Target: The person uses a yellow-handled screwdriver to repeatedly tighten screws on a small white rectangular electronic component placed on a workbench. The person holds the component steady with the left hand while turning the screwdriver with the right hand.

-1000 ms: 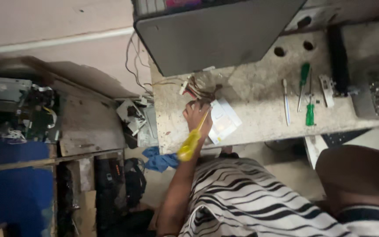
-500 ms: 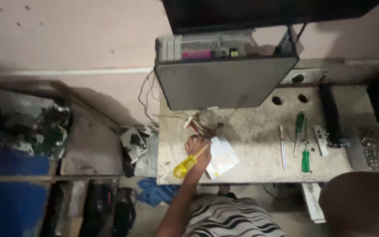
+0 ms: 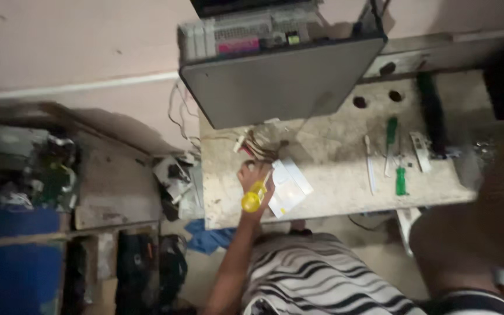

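Note:
My left hand [image 3: 255, 175] is shut on a screwdriver with a yellow handle [image 3: 252, 199], and the handle end points back toward me. The hand rests on the worn work table [image 3: 333, 195], right at a bundle of loose wires [image 3: 259, 147]. These wires come from a grey computer case [image 3: 281, 81] lying on the table. A white paper card [image 3: 290, 186] lies just right of the hand. My right arm [image 3: 485, 233] is a large blurred shape at the right edge, and its hand is out of view.
Two green-handled screwdrivers [image 3: 391, 135] [image 3: 401, 181], a white tool [image 3: 370, 169] and a black bar [image 3: 433, 116] lie on the table's right half. Circuit boards and scrap [image 3: 42, 175] fill a low shelf on the left. A blue cloth [image 3: 205, 239] lies under the table edge.
The camera has tilted and moved closer to the table. My left hand stays at the wires, and the screwdriver has tipped more upright, its yellow handle now closer to the hand.

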A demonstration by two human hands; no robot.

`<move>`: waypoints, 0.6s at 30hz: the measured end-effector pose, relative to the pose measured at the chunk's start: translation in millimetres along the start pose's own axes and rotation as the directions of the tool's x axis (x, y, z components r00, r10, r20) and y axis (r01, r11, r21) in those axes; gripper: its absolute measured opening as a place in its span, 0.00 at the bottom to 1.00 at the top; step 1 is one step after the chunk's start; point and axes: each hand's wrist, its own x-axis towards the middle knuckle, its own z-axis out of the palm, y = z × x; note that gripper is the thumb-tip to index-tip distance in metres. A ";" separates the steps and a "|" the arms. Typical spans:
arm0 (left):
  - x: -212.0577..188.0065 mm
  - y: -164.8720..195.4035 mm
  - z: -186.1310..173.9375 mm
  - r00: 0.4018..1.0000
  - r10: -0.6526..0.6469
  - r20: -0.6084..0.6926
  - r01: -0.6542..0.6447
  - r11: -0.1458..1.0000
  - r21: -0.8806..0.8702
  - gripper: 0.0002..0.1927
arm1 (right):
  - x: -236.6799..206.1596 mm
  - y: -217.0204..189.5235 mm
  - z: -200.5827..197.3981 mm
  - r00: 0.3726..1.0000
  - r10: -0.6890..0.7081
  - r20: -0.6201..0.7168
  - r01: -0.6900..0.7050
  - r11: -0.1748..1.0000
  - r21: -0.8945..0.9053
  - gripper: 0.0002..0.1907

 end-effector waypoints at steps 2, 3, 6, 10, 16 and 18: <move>-2.6 -0.1 -3.8 1.000 0.002 0.024 -0.001 0.999 -0.036 0.15 | -7.2 10.2 15.5 0.993 0.113 0.041 -0.113 0.994 0.008 0.30; -2.5 0.9 -3.4 1.000 0.004 0.022 -0.003 0.998 -0.055 0.16 | -11.8 17.7 23.8 0.982 0.171 0.077 -0.172 0.985 0.014 0.30; -0.6 2.7 -0.5 1.000 0.012 0.015 -0.012 1.000 0.014 0.17 | -44.6 61.7 60.0 0.873 0.405 0.272 -0.408 0.912 -0.050 0.30; -0.2 2.3 6.2 1.000 0.020 0.003 -0.020 1.000 0.014 0.17 | -88.2 98.7 74.9 0.870 0.344 0.353 -0.262 0.930 -0.259 0.26; -4.3 0.0 14.2 0.996 -0.066 0.067 0.057 0.990 0.130 0.15 | -99.1 131.8 69.5 0.909 0.356 0.217 -0.313 0.926 -0.211 0.20; -5.5 0.1 15.0 0.998 -0.055 -0.034 0.058 0.995 0.076 0.16 | -91.3 146.6 61.6 0.865 0.433 0.254 -0.420 0.901 -0.104 0.20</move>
